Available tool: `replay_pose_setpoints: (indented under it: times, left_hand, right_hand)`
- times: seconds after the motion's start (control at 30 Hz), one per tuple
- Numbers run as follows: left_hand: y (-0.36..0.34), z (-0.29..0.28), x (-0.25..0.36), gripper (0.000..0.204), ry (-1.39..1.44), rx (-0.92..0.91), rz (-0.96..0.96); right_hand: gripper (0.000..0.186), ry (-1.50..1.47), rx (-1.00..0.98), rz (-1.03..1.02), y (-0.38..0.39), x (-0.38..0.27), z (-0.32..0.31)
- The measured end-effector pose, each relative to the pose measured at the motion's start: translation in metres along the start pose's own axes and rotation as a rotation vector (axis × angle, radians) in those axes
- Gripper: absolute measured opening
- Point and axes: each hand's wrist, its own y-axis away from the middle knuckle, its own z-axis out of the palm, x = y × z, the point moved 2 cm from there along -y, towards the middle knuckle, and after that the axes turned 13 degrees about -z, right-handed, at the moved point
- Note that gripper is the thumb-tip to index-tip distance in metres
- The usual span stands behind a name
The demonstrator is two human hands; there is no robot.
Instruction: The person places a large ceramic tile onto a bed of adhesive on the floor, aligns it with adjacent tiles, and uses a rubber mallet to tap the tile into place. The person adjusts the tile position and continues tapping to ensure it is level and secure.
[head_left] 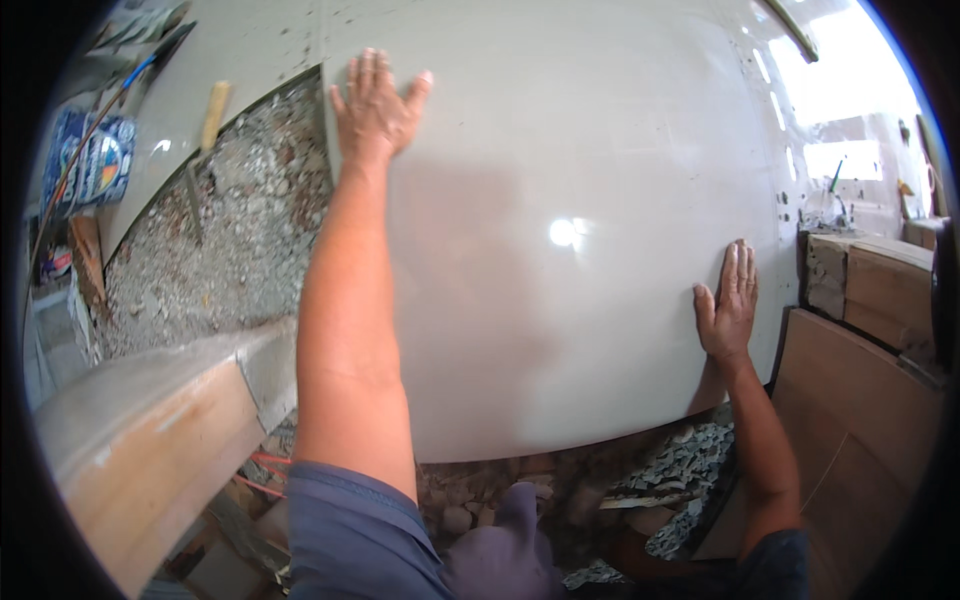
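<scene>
A large glossy light-grey tile (600, 320) lies in front of me, reflecting a bright light. My left hand (375, 120) rests flat on it with fingers spread, close to its far left edge. Nearer to me, my right hand (732, 305) lies flat by its right side, with the thumb apart from the fingers. Neither hand holds anything. Left of the tile is a bare patch of grey gravelly bedding (240, 190). A tool with a wooden handle (214, 115) sits at that patch's edge; its lower end is too blurred to name.
At the left stand a blue printed bucket (85, 160) and a light-brown block-like ledge (160, 430). Tan tile-faced blocks (885, 285) and a brown panel (850, 400) border the right side. Broken rubble (470, 505) lies below the tile's near edge.
</scene>
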Motion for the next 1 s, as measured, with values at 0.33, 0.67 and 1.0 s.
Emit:
replay_pose_setpoints:
  times: [0.33,0.67,1.0]
  left_hand:
    - [-0.049,0.003,0.008,0.087,-0.027,0.028,-0.103]
    - [0.077,0.005,-0.023,0.092,0.017,0.012,0.050]
    - [0.242,-0.016,-0.072,0.097,0.151,-0.116,0.059]
  right_hand:
    - [0.075,-0.014,-0.025,0.018,-0.006,0.000,-0.006]
    - [0.073,0.030,0.018,0.027,0.005,-0.006,-0.005]
    - [0.066,-0.354,-0.649,-0.211,0.343,-0.099,-0.081]
